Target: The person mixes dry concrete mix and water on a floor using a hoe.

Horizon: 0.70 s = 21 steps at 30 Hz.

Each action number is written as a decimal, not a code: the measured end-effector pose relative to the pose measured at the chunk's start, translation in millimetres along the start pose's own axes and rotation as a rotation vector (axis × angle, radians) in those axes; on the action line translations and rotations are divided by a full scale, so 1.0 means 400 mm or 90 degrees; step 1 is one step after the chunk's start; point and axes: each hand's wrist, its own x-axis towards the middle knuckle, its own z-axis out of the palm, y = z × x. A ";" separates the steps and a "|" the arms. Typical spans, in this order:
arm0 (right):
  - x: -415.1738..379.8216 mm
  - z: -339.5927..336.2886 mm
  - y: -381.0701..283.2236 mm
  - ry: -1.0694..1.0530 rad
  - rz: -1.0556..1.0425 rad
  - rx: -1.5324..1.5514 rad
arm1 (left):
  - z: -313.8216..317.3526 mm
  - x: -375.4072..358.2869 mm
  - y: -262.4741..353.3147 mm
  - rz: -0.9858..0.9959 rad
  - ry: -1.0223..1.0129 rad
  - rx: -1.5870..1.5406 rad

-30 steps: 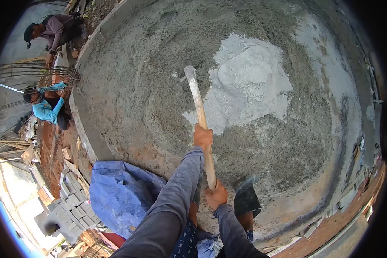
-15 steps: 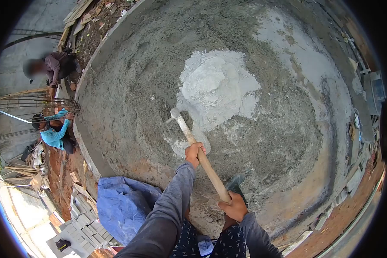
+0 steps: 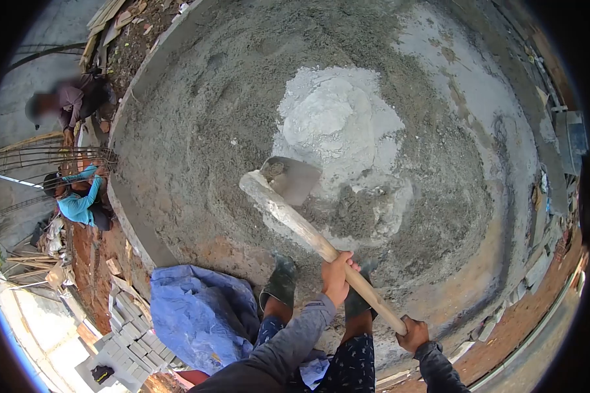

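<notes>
A hoe with a long wooden handle [image 3: 298,224] slants across the middle, its flat metal blade [image 3: 297,181] raised beside a pile of pale powder [image 3: 337,121]. My left hand [image 3: 337,278] is wrapped round the middle of the handle. Near the handle's lower right end, my right hand [image 3: 413,334] grips it with closed fingers. Grey sandy material [image 3: 210,157] surrounds the powder, and some powder is streaked through it below the blade.
A crumpled blue tarp [image 3: 196,314] lies at the lower left, beside my boots [image 3: 278,281]. Beyond the slab edge at left, two people [image 3: 78,101] [image 3: 78,203] crouch by thin metal rods [image 3: 39,157]. Grey blocks [image 3: 134,347] are stacked lower left.
The hoe has shifted toward me and its blade now shows above the mix. Both hands have moved down and right. Powder below the pile is newly disturbed, and both boots are visible.
</notes>
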 end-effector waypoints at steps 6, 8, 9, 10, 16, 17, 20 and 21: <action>0.424 0.305 -0.446 -0.012 -0.074 0.073 | -0.129 0.180 0.576 0.285 0.071 0.169; 0.543 0.389 -0.608 -0.011 -0.053 0.126 | -0.190 0.283 0.697 0.376 0.141 0.272; 0.590 0.423 -0.675 -0.003 -0.041 0.136 | -0.219 0.336 0.721 0.423 0.191 0.335; 0.633 0.461 -0.718 -0.046 -0.007 0.142 | -0.244 0.385 0.717 0.435 0.239 0.402; 0.577 0.505 -0.623 -0.151 0.072 0.099 | -0.411 0.524 0.443 0.221 0.406 0.550; 0.546 0.474 -0.581 -0.157 0.070 0.083 | -0.411 0.518 0.396 0.213 0.391 0.521; 0.437 0.361 -0.513 -0.206 0.078 0.028 | -0.487 0.495 0.244 0.122 0.381 0.459; 0.393 0.322 -0.490 -0.233 0.084 0.005 | -0.462 0.451 0.206 0.089 0.380 0.433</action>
